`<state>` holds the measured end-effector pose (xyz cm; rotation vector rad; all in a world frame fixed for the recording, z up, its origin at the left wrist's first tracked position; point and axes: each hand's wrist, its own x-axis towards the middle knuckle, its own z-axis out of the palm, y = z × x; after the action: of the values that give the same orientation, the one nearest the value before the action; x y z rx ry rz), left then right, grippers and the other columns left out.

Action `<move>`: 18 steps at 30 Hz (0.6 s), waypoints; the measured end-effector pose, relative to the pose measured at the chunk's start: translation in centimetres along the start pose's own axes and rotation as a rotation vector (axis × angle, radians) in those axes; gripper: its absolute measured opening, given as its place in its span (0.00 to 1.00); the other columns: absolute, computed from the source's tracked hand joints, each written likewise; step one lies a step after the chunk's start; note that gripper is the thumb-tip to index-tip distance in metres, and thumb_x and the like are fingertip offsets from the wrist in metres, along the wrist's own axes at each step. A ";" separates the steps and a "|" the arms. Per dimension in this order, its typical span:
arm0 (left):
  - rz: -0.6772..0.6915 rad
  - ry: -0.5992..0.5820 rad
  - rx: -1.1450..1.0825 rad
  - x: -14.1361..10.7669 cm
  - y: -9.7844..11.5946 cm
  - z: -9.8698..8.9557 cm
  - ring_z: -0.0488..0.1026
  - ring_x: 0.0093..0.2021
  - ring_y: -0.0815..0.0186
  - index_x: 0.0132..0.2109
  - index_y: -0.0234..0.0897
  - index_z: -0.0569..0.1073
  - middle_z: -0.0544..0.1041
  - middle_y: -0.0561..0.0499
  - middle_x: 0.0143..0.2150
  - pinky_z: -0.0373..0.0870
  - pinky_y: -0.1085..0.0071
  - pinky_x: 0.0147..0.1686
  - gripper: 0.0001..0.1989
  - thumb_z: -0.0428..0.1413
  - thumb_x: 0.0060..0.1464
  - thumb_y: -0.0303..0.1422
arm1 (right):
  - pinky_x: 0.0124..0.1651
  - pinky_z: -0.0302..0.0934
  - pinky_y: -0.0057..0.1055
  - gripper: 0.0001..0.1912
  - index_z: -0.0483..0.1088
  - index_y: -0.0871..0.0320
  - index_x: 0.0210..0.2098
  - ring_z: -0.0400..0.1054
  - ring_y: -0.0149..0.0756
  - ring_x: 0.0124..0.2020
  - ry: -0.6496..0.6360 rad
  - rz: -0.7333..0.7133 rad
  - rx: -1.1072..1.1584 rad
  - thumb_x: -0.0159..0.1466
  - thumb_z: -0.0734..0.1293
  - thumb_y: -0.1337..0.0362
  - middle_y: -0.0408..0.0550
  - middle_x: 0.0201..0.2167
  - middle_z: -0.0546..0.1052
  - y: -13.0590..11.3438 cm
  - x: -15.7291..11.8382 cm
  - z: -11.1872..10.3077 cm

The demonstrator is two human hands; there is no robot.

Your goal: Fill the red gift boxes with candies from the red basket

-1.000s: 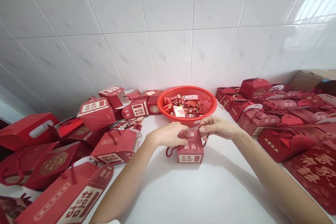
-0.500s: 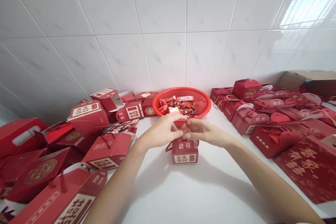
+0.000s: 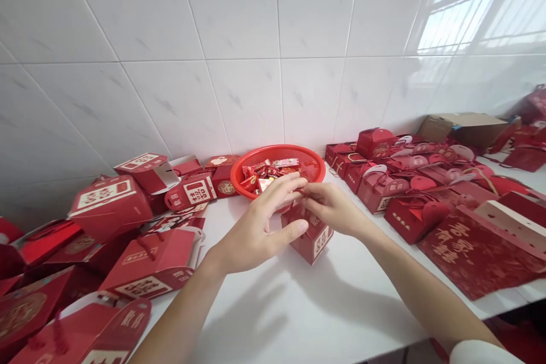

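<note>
A small red gift box [image 3: 310, 242] with a white character panel stands on the white table [image 3: 256, 318], turned at an angle to me. My right hand [image 3: 335, 209] has its fingers pinched together at the top of the box, where its cord or top flap is mostly hidden. Beside the near left of the box hovers my left hand [image 3: 262, 233], its thumb stretched apart from its fingers. Those fingers reach over the box's top, in front of the basket, and I see nothing held in them.
Behind the box sits a red plastic basket [image 3: 238, 182] with wrapped candies [image 3: 284, 164], close to the tiled wall [image 3: 243, 96]. Red boxes [image 3: 149, 259] are heaped on the left. Rows of red boxes [image 3: 416, 213] fill the right, with a cardboard box [image 3: 464, 125] behind them.
The view has swung to the right. The gift box has turned from facing me squarely to standing cornerwise. My left hand has opened away from the top, while the right stays there.
</note>
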<state>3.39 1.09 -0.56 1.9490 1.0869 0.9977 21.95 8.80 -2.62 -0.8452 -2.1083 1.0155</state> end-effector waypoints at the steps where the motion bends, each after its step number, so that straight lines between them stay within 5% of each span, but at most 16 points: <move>1: 0.018 0.011 0.034 0.0 0.0 -0.1 0.61 0.68 0.53 0.67 0.52 0.61 0.55 0.50 0.73 0.65 0.59 0.65 0.29 0.58 0.62 0.40 | 0.29 0.59 0.29 0.06 0.65 0.58 0.28 0.65 0.32 0.26 0.020 0.005 0.007 0.60 0.60 0.68 0.43 0.23 0.71 -0.4 0.1 -0.8; 6: 0.138 0.090 0.177 0.1 -0.5 -0.7 0.57 0.70 0.54 0.64 0.52 0.66 0.59 0.52 0.71 0.61 0.59 0.68 0.25 0.58 0.62 0.41 | 0.33 0.67 0.30 0.09 0.72 0.60 0.30 0.72 0.34 0.26 0.186 0.062 0.017 0.58 0.61 0.74 0.45 0.23 0.77 -3.4 0.8 -6.9; 12: 0.145 0.065 0.253 0.6 -1.4 -1.6 0.55 0.71 0.54 0.59 0.51 0.72 0.65 0.52 0.68 0.60 0.57 0.68 0.20 0.58 0.61 0.42 | 0.36 0.66 0.27 0.07 0.75 0.70 0.33 0.69 0.24 0.23 0.615 0.107 -0.258 0.62 0.64 0.80 0.47 0.21 0.76 -6.5 0.4 -16.8; 18: 0.110 0.059 0.268 1.2 -2.4 -1.6 0.58 0.69 0.53 0.56 0.49 0.74 0.66 0.51 0.67 0.64 0.57 0.65 0.18 0.58 0.60 0.45 | 0.38 0.66 0.28 0.07 0.77 0.74 0.38 0.71 0.21 0.27 0.870 0.280 -0.471 0.63 0.68 0.75 0.59 0.33 0.80 -3.9 -0.8 -25.4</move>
<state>1.59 3.47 -1.41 2.2267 1.2087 1.0165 40.75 16.77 12.94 -1.5086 -1.4802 0.1572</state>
